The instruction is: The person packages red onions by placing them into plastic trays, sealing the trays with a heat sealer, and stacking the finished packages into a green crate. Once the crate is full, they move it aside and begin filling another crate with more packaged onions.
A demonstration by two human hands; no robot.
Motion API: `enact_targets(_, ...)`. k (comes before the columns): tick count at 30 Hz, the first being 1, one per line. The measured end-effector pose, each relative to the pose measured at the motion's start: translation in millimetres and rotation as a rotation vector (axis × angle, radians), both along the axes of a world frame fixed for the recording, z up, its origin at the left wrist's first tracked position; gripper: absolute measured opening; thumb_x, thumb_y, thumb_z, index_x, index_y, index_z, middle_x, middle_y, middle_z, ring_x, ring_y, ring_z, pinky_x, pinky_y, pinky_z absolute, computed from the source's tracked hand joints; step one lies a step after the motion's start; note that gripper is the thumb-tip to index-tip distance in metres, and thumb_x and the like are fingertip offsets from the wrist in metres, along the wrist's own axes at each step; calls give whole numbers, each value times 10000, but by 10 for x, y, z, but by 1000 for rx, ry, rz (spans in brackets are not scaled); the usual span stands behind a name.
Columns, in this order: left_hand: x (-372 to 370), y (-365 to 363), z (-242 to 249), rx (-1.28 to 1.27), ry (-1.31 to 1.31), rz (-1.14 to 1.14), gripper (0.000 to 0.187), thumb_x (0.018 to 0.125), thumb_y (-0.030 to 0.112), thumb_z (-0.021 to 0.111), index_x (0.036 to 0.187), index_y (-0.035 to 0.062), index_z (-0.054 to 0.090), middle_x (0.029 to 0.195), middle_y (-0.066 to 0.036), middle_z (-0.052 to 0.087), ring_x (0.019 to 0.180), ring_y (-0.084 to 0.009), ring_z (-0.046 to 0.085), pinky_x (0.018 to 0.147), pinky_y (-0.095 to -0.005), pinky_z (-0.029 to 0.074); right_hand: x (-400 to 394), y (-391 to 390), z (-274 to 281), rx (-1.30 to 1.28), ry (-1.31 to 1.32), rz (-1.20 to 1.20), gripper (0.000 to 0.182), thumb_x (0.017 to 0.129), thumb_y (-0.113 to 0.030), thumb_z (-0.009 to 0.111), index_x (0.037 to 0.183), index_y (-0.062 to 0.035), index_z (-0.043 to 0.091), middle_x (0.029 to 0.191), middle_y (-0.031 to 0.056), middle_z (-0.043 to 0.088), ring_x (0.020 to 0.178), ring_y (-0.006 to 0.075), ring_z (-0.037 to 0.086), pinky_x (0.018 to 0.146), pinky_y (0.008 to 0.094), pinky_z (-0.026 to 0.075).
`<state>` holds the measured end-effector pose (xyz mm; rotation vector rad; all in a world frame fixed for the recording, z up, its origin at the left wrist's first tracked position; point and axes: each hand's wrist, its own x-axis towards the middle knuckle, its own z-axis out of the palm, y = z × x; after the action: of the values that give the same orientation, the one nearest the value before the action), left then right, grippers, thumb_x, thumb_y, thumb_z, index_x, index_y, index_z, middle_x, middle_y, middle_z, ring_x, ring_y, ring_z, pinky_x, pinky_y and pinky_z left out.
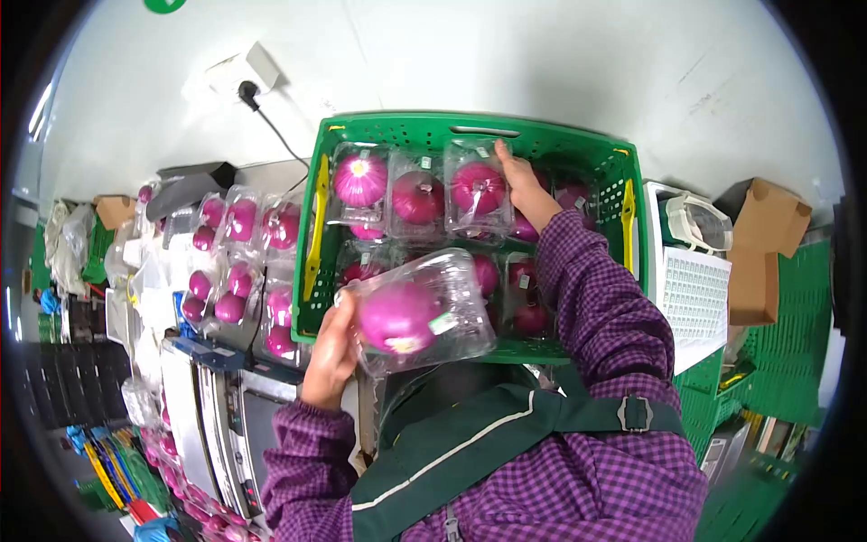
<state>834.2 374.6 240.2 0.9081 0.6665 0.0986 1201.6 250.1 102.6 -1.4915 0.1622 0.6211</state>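
My left hand (pixel 332 348) grips the left end of a clear plastic pack (pixel 465 312) with a red onion (pixel 399 316) inside, tilted above the near side of a green crate (pixel 470 123). Deeper in that crate, my right hand (pixel 522 185) is closed on the right edge of another onion pack (pixel 479 188), which stands in the far row. Beside it are two more packs, a middle one (pixel 417 197) and a left one (pixel 360 181). Lower packs show beneath them, partly hidden by the held pack and my right sleeve.
Several onion packs (pixel 240 221) lie left of the crate, by a metal-edged machine (pixel 212 425). A black cable (pixel 280 135) runs from a wall socket (pixel 242 72). On the right are a label sheet (pixel 694 294), a tape roll (pixel 700 223) and a cardboard box (pixel 757 280).
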Motion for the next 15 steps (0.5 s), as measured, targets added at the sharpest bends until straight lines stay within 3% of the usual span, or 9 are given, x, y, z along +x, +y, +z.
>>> enact_targets(4,571,24,-222,-106,14,-292,512,923,436,448,1186,-1,491,1158,-115,565,1049,-184,556,878,-309,453,25,-14,-21,-84,9,24,828,784,-552,612,1248,106,418,1305,185,441,1182,251,429,980,349,345)
enact_targets(7,981,-108,-315,-362,3,-524,623,876,513,486,1242,11,446,1219,-122,522,1110,-222,507,956,-380,387,8,-16,5,-129,-88,40,810,803,-558,580,1265,86,414,1308,174,443,1161,251,450,958,350,365)
enact_targets(9,1188,-151,-616,-433,26,-588,652,862,528,502,1262,18,427,1227,-120,515,1127,-229,491,969,-397,369,1,-56,193,-305,-215,319,781,824,-575,532,1279,50,420,1315,169,441,1139,259,473,937,342,379)
enact_targets(10,1276,-191,-731,-407,18,-596,667,851,530,521,1280,32,405,1244,-119,500,1141,-235,476,978,-411,353,46,-57,222,-307,-212,309,781,824,-575,532,1279,50,420,1315,169,441,1139,259,473,937,342,379)
enact_targets(12,1446,-310,-808,-386,8,-611,687,839,531,540,1298,45,382,1261,-117,485,1154,-240,462,988,-425,336,197,-79,239,-712,-247,619,767,841,-597,477,1286,26,425,1307,173,449,1114,274,492,930,357,386)
enact_targets(13,1519,-364,-842,-425,-32,-603,676,834,526,554,1293,60,384,1263,-116,479,1160,-238,453,989,-427,331,191,-116,214,-715,-242,611,767,841,-597,477,1286,26,425,1307,173,449,1114,274,492,930,357,386)
enact_targets(15,1666,-401,-992,-481,-41,-581,623,820,518,579,1242,87,423,1267,-112,469,1158,-246,452,987,-430,331,128,-233,209,-431,-34,502,775,857,-601,439,1310,25,384,1279,184,470,1107,285,499,930,379,393)
